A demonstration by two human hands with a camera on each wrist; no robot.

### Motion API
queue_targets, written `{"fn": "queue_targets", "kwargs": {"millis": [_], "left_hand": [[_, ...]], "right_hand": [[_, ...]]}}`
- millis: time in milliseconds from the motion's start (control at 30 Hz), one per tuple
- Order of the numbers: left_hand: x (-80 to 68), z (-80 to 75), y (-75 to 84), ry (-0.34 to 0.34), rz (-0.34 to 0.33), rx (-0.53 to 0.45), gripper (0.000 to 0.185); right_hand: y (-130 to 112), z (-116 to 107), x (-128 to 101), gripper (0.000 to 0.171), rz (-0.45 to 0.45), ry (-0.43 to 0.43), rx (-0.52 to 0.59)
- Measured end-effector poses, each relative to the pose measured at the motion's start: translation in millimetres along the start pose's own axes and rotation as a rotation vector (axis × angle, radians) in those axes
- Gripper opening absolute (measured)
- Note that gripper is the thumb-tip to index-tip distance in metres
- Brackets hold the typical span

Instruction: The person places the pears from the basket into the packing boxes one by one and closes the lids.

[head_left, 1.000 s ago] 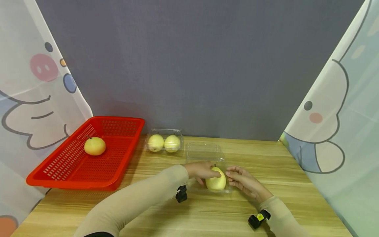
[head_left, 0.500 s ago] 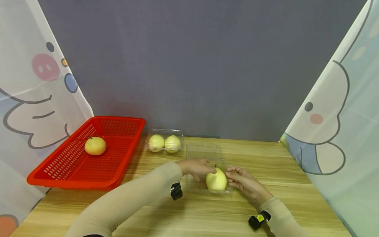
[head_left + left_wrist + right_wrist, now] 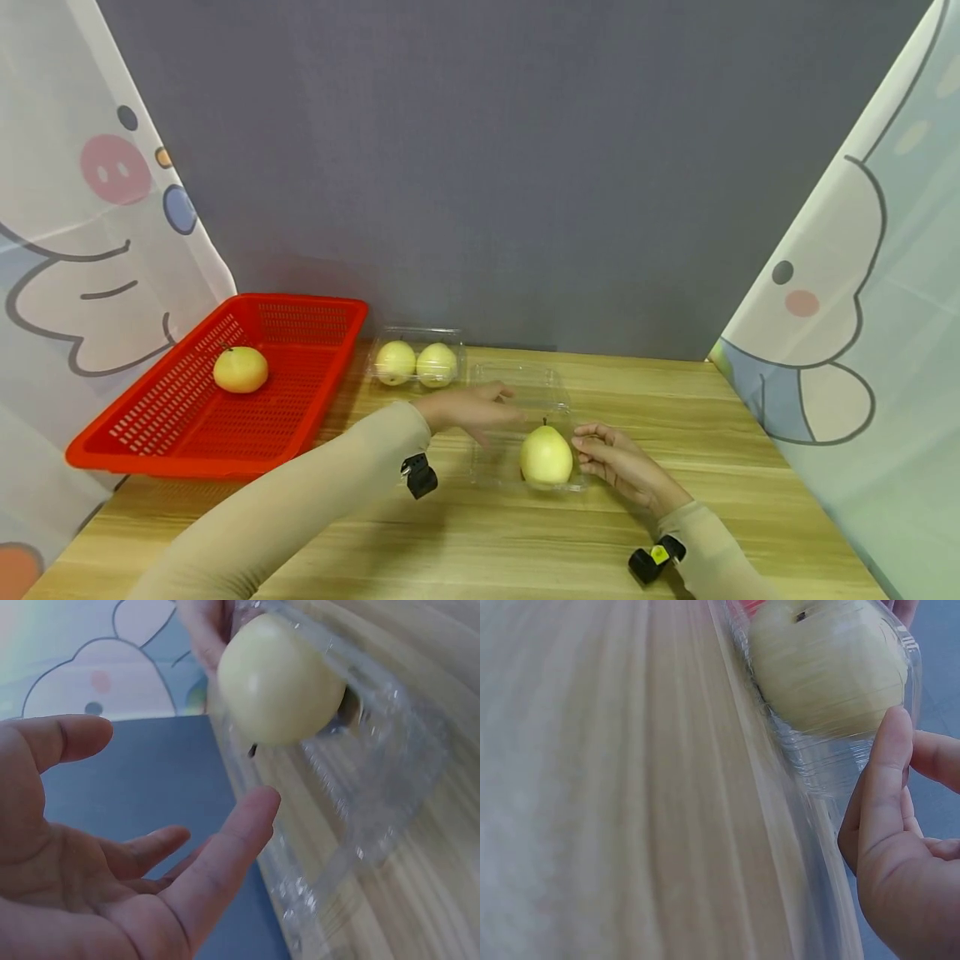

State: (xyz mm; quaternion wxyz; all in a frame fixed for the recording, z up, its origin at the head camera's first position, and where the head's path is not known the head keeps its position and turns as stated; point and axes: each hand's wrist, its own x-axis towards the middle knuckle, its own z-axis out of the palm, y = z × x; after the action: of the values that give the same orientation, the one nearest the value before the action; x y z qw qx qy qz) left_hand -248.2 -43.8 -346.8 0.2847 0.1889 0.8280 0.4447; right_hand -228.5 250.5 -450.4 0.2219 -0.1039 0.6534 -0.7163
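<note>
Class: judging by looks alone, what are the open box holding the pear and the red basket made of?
Open box: thin clear plastic, glossy; the table shows through and its ridges glint. Red basket: likely moulded plastic, uniform red with a slotted mesh and slight sheen.

- No readable text, label, brand, number or sign shows in any of the three views.
- The curtains (image 3: 97, 250) at the sides carry cartoon drawings only, with no lettering.
- The small yellow patch on the black wrist device (image 3: 651, 558) is too small to read.
</note>
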Motion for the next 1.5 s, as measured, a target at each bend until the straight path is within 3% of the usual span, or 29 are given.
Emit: {"fn": "queue_targets", "kwargs": {"millis": [300,633,933,1233,1500], "left_hand": [[-17.9,-24.3,1.7,0.050,0.010,-0.016,0.073],[-36.8,-48.0,1.4,0.119,0.030,0.067,0.069],[-58.6,-79.7,-11.4,0.213,0.041,0.248,0.050],[-87.0,-114.9,-27.3,0.258,0.039,0.217,0.046],[-114.3,-142.8,-41.6,0.336,0.065,0.275,0.046]], "right_hand": [[1,2,0,0.042,-0.010,-0.001,0.012],[0,2,-2,0.039,-0.018,-0.007,0.018],[0,3,-1,0.042,-0.015,0.007,0.000],[1,3,-2,0.044,-0.007,0.015,-0.009],[0,2,-1,0.043,-0.008,0.017,-0.015]]}}
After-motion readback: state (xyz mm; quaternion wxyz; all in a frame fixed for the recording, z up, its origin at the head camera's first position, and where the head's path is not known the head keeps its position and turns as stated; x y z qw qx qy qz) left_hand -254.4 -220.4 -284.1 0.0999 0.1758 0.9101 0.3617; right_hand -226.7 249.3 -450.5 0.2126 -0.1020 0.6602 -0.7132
